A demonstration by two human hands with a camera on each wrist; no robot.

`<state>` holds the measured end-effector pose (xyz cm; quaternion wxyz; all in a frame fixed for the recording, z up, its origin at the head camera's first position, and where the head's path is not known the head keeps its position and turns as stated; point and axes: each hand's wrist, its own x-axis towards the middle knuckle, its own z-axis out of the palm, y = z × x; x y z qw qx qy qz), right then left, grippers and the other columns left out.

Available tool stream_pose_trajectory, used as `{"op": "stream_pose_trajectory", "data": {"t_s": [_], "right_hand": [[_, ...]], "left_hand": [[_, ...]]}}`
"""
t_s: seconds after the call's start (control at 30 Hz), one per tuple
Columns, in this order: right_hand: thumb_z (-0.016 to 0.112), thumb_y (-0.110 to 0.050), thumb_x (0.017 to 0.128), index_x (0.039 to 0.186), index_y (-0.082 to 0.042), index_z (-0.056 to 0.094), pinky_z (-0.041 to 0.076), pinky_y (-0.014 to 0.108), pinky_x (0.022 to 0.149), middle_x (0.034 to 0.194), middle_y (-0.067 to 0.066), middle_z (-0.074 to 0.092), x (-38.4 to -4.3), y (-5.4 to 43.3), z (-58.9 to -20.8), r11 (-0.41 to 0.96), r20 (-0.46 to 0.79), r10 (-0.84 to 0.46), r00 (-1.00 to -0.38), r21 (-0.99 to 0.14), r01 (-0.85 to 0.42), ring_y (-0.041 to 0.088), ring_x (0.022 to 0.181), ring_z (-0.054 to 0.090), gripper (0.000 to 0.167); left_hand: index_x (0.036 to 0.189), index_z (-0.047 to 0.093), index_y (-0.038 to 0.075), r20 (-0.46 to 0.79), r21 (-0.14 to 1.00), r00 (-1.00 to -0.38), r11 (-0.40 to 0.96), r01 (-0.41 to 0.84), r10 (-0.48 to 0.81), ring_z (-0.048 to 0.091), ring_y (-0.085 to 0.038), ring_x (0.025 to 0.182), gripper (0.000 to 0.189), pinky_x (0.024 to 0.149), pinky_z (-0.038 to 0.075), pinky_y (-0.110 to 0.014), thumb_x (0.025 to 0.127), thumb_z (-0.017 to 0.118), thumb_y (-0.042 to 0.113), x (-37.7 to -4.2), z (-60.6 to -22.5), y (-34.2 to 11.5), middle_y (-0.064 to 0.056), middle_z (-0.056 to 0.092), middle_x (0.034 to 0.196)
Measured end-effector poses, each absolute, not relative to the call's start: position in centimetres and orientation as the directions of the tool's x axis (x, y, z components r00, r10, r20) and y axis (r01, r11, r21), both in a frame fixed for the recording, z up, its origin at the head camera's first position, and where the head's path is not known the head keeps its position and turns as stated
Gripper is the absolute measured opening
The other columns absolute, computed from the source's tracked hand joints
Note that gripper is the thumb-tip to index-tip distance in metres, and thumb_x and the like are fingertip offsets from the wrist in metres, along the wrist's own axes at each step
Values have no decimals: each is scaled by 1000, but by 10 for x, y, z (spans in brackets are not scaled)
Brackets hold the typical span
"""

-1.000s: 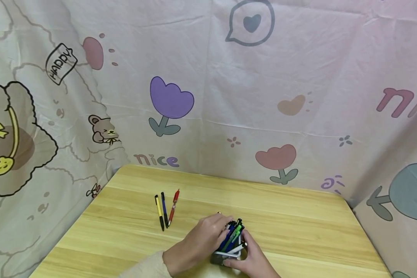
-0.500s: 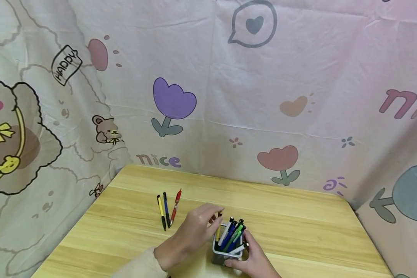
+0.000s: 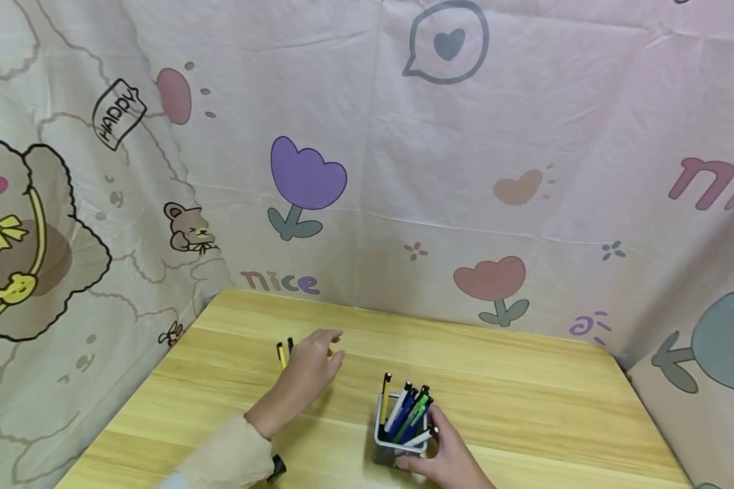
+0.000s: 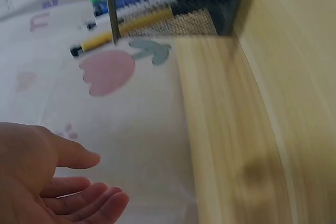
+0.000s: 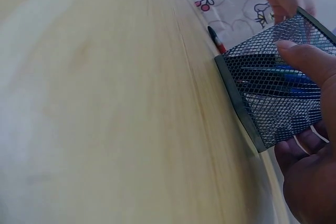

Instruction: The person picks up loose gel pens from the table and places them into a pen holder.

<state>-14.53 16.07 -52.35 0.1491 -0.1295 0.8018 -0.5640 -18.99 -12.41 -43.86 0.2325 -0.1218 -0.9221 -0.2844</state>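
My right hand (image 3: pixel 446 455) grips a square mesh pen holder (image 3: pixel 389 456) by its right side; in the right wrist view thumb and fingers wrap its black mesh wall (image 5: pixel 262 90). Several pens stand in it, including a yellow one (image 3: pixel 385 404), white ones, blue ones and a green one (image 3: pixel 417 411). My left hand (image 3: pixel 302 370) is over the left part of the table, holding nothing. In the left wrist view that hand (image 4: pixel 63 177) has thumb and fingers apart. Beside it lie a yellow pen (image 3: pixel 281 354) and a dark blue pen (image 3: pixel 290 343), both partly hidden by it.
The light wooden table (image 3: pixel 526 394) meets a printed cloth (image 3: pixel 391 170) at the back and sides. A black object (image 3: pixel 276 468) shows under the left sleeve (image 3: pixel 232 451). A red and black pen end (image 5: pixel 216 40) shows past the holder in the right wrist view.
My left hand has let go of the yellow pen in the holder and moved left to the loose pens, covering the red one. The right hand keeps its grip in place.
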Motion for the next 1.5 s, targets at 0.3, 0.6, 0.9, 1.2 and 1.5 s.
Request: {"op": "stream_pose_trajectory", "data": {"t_s": [0.3, 0.6, 0.9, 1.2, 1.5], "right_hand": [[90, -27, 78, 155, -9, 37, 46, 25, 107, 144, 12, 57, -145, 162, -523, 321, -98, -390, -916, -946, -35, 33, 135, 53, 95], [91, -28, 78, 156, -10, 36, 44, 40, 112, 145, 11, 56, -146, 161, -524, 327, -112, -379, -919, -945, -20, 32, 134, 54, 97], [90, -26, 78, 157, -9, 34, 41, 51, 114, 146, 12, 56, -146, 160, -522, 324, -118, -379, -918, -946, -12, 34, 135, 53, 99], [90, -27, 79, 158, -8, 32, 44, 16, 102, 148, 15, 53, -145, 161, -521, 313, -105, -392, -914, -950, -25, 36, 137, 51, 100], [90, -27, 79, 158, -7, 32, 42, 52, 117, 149, 14, 53, -145, 161, -522, 320, -97, -387, -917, -947, -35, 37, 140, 50, 100]], "left_hand": [[124, 67, -9, 369, 474, -929, 858, 196, 8, 68, -18, 72, 36, 56, 59, -22, 91, 74, 5, -208, -446, -152, -27, 73, 117], [122, 62, -17, 222, 448, -974, 892, 64, -42, 59, -20, 62, 37, 45, 51, -18, 89, 68, -2, -219, -456, -179, -32, 66, 108], [84, 58, -6, 104, 427, -993, 904, 0, -49, 53, -25, 66, 6, 49, 48, -26, 86, 55, -11, -226, -465, -199, -19, 53, 84], [73, 58, 0, 114, 364, -994, 931, 37, -5, 51, -25, 68, 17, 53, 46, -32, 84, 61, -12, -231, -470, -208, -16, 56, 76], [63, 43, 11, 51, 429, -999, 903, 5, -19, 39, -14, 52, 32, 45, 31, -21, 80, 58, -12, -237, -480, -216, -1, 37, 58]]}}
